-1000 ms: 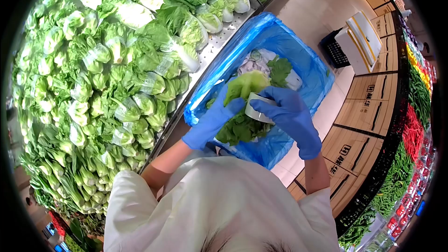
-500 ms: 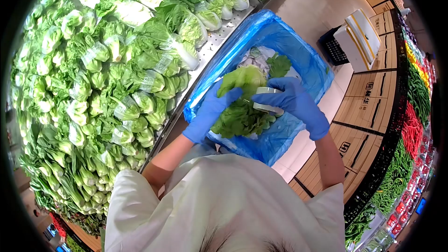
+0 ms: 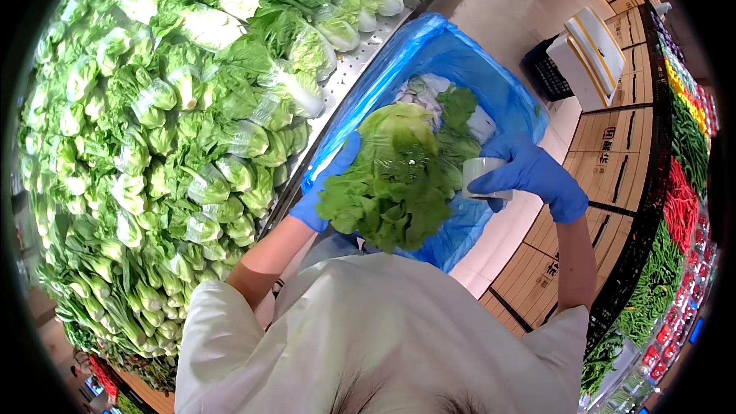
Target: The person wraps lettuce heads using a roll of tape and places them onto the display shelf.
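A leafy green lettuce [image 3: 395, 176] with a shiny clear band of tape or film across its middle is held over the blue-lined bin [image 3: 491, 77]. My left hand [image 3: 330, 188], in a blue glove, grips it from the left side, with most of the fingers hidden behind the leaves. On the right, my gloved right hand [image 3: 525, 172] is closed around a whitish roll of tape [image 3: 477, 176], just apart from the lettuce leaves. Inside the bin, loose leaves and crumpled pale scraps [image 3: 418, 96] lie behind the lettuce.
Bundled greens [image 3: 153, 161] cover the sloping display on the left, with Chinese cabbages [image 3: 307, 54] along its metal edge [image 3: 345, 69]. A white foam box [image 3: 586, 57] and a dark crate [image 3: 544, 69] stand at the back right. Chili peppers [image 3: 678, 207] fill the far-right stand.
My right hand has drawn the roll to the right, away from the lettuce. The lettuce has come nearer to me and shows more fully, with my left hand now at its left side.
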`<state>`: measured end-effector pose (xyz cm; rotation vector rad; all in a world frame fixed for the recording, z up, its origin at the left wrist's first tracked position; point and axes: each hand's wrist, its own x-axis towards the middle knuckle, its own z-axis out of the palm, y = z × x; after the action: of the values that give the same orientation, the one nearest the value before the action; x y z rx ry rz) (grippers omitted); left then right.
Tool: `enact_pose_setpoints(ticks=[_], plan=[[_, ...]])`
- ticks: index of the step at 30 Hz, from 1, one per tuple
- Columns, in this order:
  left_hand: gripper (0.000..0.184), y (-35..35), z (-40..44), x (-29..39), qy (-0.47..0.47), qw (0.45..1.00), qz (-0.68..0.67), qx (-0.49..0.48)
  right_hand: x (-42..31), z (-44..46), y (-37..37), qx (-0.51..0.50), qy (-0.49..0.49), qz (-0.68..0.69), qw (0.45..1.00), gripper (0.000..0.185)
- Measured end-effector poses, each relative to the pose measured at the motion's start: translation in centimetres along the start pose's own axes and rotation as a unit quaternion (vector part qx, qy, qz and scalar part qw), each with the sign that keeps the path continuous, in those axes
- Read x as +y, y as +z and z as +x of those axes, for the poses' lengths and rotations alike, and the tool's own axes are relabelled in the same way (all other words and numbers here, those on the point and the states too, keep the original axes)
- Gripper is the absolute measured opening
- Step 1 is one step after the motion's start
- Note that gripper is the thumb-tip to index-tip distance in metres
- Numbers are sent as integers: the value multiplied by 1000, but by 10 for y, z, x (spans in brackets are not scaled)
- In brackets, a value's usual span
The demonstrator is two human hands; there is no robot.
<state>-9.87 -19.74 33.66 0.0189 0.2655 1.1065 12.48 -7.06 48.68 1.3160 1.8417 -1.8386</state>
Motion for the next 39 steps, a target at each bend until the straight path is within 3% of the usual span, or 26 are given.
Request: enact_pose_setpoints(ticks=[2,4,5,7,9,10,14,16,17,19,20,21,23,26,27,29,32,33,35,36,38,39], plan=[[64,-4,1,-2,-6,1000,21,7,13,6,0,-50,32,-58,997,31],[64,-4,-3,-2,-10,999,41,13,19,11,7,-64,5,-118,991,32],[57,-4,-7,-1,-51,999,-14,12,24,15,11,-80,-22,-180,980,33],[51,6,-11,-3,-93,993,-70,12,45,26,22,-105,-18,-180,978,34],[57,28,-14,-3,-110,989,97,30,72,35,33,-94,-180,-147,968,37],[54,27,-9,-2,-114,983,142,9,88,41,35,-120,-134,-104,978,46],[52,23,-5,8,-131,963,230,37,144,60,55,-150,-163,52,974,50],[55,24,2,16,-173,866,469,-21,154,63,69,-156,-131,214,955,47],[55,28,2,16,-172,866,469,-18,156,66,74,-158,-120,267,943,46],[68,70,5,15,-260,698,667,22,131,70,89,-180,11,472,863,37],[73,58,7,8,-226,730,644,-33,171,104,100,-170,85,536,822,37],[73,57,8,4,-227,729,645,-31,157,101,99,-173,84,537,821,37],[68,58,9,0,-225,623,749,-10,118,88,95,-156,-66,581,796,35],[65,67,10,3,-239,609,753,69,121,85,95,-94,-31,589,802,39],[65,64,9,2,-239,608,754,69,118,81,95,-94,-33,589,802,39],[65,51,6,1,-155,680,710,101,106,67,95,-63,-84,554,826,43],[65,42,4,3,-122,702,690,127,93,57,93,-66,-131,508,849,46],[65,35,4,3,-122,701,691,127,88,53,92,-66,-132,508,849,46],[63,20,6,6,-164,793,580,89,79,46,90,-71,-108,506,853,47],[63,26,6,8,-163,792,582,90,77,47,88,-72,-110,506,853,47],[60,41,6,13,-212,861,460,39,73,52,82,-152,-162,505,834,47],[60,38,7,15,-212,861,461,38,78,64,79,-152,-163,504,834,47]])
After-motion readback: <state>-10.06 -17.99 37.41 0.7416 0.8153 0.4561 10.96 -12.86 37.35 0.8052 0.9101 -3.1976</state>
